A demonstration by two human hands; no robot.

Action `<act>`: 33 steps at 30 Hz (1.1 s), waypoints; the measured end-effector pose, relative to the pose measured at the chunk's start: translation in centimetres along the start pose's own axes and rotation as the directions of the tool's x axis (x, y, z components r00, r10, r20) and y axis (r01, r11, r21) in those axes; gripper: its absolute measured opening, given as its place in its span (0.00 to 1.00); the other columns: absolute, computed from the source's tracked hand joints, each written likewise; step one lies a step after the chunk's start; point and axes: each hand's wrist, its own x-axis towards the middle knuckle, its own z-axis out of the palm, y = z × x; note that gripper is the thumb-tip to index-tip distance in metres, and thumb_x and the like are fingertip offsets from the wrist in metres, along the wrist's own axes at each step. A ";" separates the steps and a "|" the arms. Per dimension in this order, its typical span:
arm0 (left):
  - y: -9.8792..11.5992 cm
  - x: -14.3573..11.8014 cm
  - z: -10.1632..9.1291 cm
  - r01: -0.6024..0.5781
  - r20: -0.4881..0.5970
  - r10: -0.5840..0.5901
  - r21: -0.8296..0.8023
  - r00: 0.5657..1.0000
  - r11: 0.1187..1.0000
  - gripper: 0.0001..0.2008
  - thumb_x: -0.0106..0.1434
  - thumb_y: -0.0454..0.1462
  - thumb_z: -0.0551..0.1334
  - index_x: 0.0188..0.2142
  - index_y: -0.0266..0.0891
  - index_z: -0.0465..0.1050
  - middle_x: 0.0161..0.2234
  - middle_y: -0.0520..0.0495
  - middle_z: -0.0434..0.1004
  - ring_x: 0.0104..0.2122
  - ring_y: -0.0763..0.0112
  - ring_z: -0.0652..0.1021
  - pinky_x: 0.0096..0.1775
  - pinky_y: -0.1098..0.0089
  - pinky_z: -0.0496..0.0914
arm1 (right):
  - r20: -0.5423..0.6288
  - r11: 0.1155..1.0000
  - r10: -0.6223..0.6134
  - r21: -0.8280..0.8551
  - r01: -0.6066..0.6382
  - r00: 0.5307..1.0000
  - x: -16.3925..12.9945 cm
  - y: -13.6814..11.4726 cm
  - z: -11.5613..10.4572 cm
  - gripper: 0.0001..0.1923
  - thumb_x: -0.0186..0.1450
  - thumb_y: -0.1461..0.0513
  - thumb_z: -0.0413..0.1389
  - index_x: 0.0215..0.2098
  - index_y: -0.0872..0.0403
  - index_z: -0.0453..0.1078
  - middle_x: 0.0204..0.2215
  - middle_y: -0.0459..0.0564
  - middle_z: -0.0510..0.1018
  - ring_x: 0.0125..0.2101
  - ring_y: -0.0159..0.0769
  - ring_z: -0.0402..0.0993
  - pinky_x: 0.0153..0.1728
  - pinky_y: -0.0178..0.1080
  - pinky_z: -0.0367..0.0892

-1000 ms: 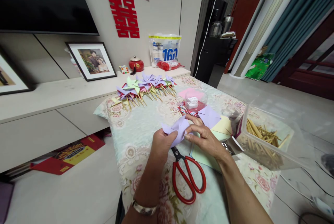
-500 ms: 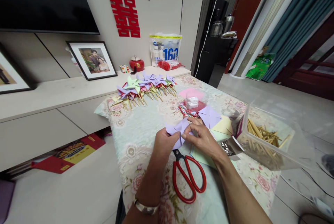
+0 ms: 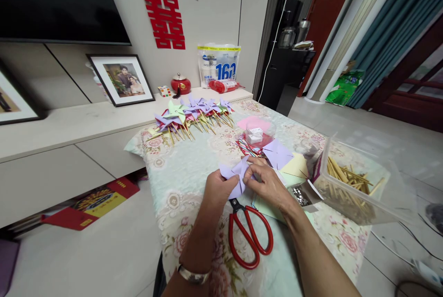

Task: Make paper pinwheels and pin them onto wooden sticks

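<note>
A purple paper pinwheel (image 3: pixel 237 191), its corners folded inward, is held between both hands above the table. My left hand (image 3: pixel 219 187) is closed on its left side, the thumb pressing near the middle. With thumb and index finger, my right hand (image 3: pixel 263 181) pinches its right side; the fingertips partly hide the paper. Just below lie scissors with red handles (image 3: pixel 249 237), blades partly under the paper. Right of my right hand are a small box of metal pins (image 3: pixel 302 195) and a cut purple square (image 3: pixel 278 154) on top of other coloured sheets.
Finished pinwheels on sticks (image 3: pixel 194 115) lie along the table's far edge. A clear plastic bin of wooden sticks (image 3: pixel 349 186) stands at the right. Behind the hands sits a round clear container (image 3: pixel 259 133). A flowered cloth (image 3: pixel 194 168) covers the table.
My right thumb and fingertips have shifted slightly to the right on the paper. The left hand keeps its hold, and the view has moved very slightly.
</note>
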 end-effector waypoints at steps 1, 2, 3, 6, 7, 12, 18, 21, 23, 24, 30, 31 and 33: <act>0.0 0.0 0.0 0.001 0.002 -0.001 0.004 1.000 1.000 0.10 0.46 0.35 0.69 0.30 0.32 0.80 0.26 0.47 0.82 0.25 0.67 0.78 0.28 0.71 0.70 | 0.000 1.000 0.004 -0.006 -0.004 1.000 0.0 0.0 0.0 0.06 0.58 0.68 0.55 0.26 0.53 0.71 0.50 0.55 0.75 0.53 0.49 0.66 0.53 0.49 0.59; 0.1 0.0 0.0 0.000 0.005 0.000 0.008 1.000 1.000 0.10 0.47 0.35 0.69 0.31 0.32 0.80 0.26 0.47 0.83 0.25 0.67 0.78 0.28 0.71 0.70 | -0.002 1.000 0.011 -0.011 -0.011 1.000 0.0 0.0 0.1 0.06 0.58 0.68 0.55 0.26 0.53 0.71 0.51 0.56 0.75 0.53 0.49 0.66 0.53 0.49 0.59; 0.2 -0.1 0.0 0.000 0.009 0.000 0.013 1.000 1.000 0.10 0.47 0.34 0.69 0.31 0.32 0.80 0.26 0.47 0.83 0.25 0.67 0.78 0.28 0.71 0.70 | -0.003 1.000 0.016 -0.016 -0.016 1.000 0.0 0.0 0.1 0.06 0.57 0.68 0.55 0.26 0.53 0.71 0.53 0.57 0.74 0.54 0.49 0.65 0.53 0.49 0.59; 0.3 -0.1 0.0 0.004 0.000 -0.004 0.030 1.000 1.000 0.09 0.47 0.34 0.68 0.30 0.32 0.80 0.25 0.48 0.82 0.24 0.69 0.77 0.27 0.72 0.69 | -0.009 0.999 0.017 -0.031 -0.018 1.000 0.0 0.1 0.2 0.06 0.56 0.69 0.54 0.25 0.54 0.70 0.54 0.58 0.73 0.54 0.49 0.65 0.54 0.49 0.58; 0.3 -0.1 0.0 0.006 -0.004 -0.005 0.038 1.000 0.999 0.09 0.46 0.34 0.68 0.29 0.32 0.79 0.25 0.49 0.81 0.23 0.69 0.76 0.26 0.73 0.69 | -0.012 0.999 0.013 -0.036 -0.013 1.000 0.0 0.1 0.2 0.06 0.56 0.70 0.54 0.25 0.54 0.70 0.54 0.58 0.74 0.54 0.49 0.65 0.54 0.49 0.59; 0.0 0.2 0.0 0.000 -0.020 0.002 0.087 1.000 0.996 0.08 0.46 0.34 0.67 0.29 0.33 0.79 0.23 0.49 0.80 0.22 0.70 0.75 0.26 0.73 0.68 | -0.023 0.998 -0.013 -0.054 0.012 1.000 -0.1 0.2 0.4 0.07 0.56 0.70 0.54 0.25 0.53 0.68 0.50 0.57 0.76 0.52 0.48 0.67 0.52 0.48 0.60; -0.8 0.8 -0.3 -0.022 -0.017 0.025 0.162 1.000 0.987 0.11 0.47 0.36 0.67 0.30 0.32 0.79 0.25 0.46 0.80 0.24 0.68 0.75 0.26 0.71 0.68 | -0.012 0.998 -0.024 -0.065 0.023 1.000 0.0 0.3 0.3 0.08 0.55 0.71 0.53 0.24 0.53 0.67 0.49 0.57 0.76 0.51 0.48 0.68 0.51 0.48 0.61; -1.3 0.8 -0.6 -0.035 0.004 0.035 0.177 0.999 0.984 0.13 0.48 0.38 0.67 0.32 0.31 0.79 0.26 0.45 0.81 0.25 0.67 0.76 0.27 0.70 0.69 | -0.009 0.998 -0.007 -0.060 0.006 1.000 0.0 0.5 0.3 0.07 0.56 0.70 0.53 0.24 0.53 0.67 0.49 0.58 0.77 0.54 0.50 0.66 0.53 0.50 0.60; -1.4 0.8 -0.7 -0.039 0.020 0.035 0.178 0.999 0.983 0.14 0.48 0.39 0.67 0.32 0.31 0.79 0.27 0.45 0.81 0.25 0.66 0.76 0.28 0.70 0.69 | -0.005 0.998 0.000 -0.056 0.000 1.000 0.0 0.6 0.4 0.07 0.56 0.69 0.53 0.24 0.52 0.67 0.47 0.59 0.77 0.56 0.50 0.66 0.54 0.50 0.60; -1.4 0.8 -0.7 -0.036 0.018 0.033 0.186 0.999 0.982 0.13 0.48 0.39 0.67 0.32 0.31 0.79 0.26 0.45 0.81 0.25 0.66 0.76 0.27 0.70 0.69 | -0.005 0.998 0.000 -0.056 -0.001 1.000 0.0 0.6 0.4 0.07 0.56 0.69 0.53 0.24 0.52 0.67 0.46 0.59 0.78 0.56 0.50 0.65 0.54 0.50 0.60; -1.4 1.0 -0.4 -0.027 -0.004 0.028 0.236 1.000 0.971 0.11 0.46 0.38 0.66 0.29 0.32 0.79 0.25 0.46 0.80 0.24 0.67 0.75 0.26 0.70 0.68 | -0.006 0.998 -0.003 -0.057 0.003 1.000 0.0 0.8 0.5 0.06 0.55 0.69 0.53 0.24 0.52 0.66 0.49 0.59 0.76 0.57 0.50 0.65 0.54 0.50 0.60; -1.4 1.1 -0.3 -0.030 -0.001 0.031 0.234 1.000 0.972 0.11 0.46 0.38 0.66 0.29 0.32 0.79 0.25 0.46 0.80 0.25 0.67 0.75 0.26 0.70 0.68 | -0.007 0.998 -0.005 -0.057 0.004 1.000 -0.1 0.8 0.6 0.06 0.55 0.69 0.53 0.24 0.52 0.67 0.49 0.59 0.76 0.57 0.50 0.65 0.54 0.49 0.60; -1.4 1.1 -0.3 -0.038 -0.005 0.040 0.240 0.999 0.970 0.11 0.46 0.39 0.66 0.29 0.32 0.79 0.24 0.47 0.79 0.24 0.67 0.75 0.26 0.71 0.67 | -0.006 0.998 -0.007 -0.055 0.007 1.000 -0.1 0.9 0.6 0.06 0.55 0.69 0.53 0.25 0.53 0.68 0.50 0.60 0.76 0.57 0.50 0.66 0.53 0.49 0.61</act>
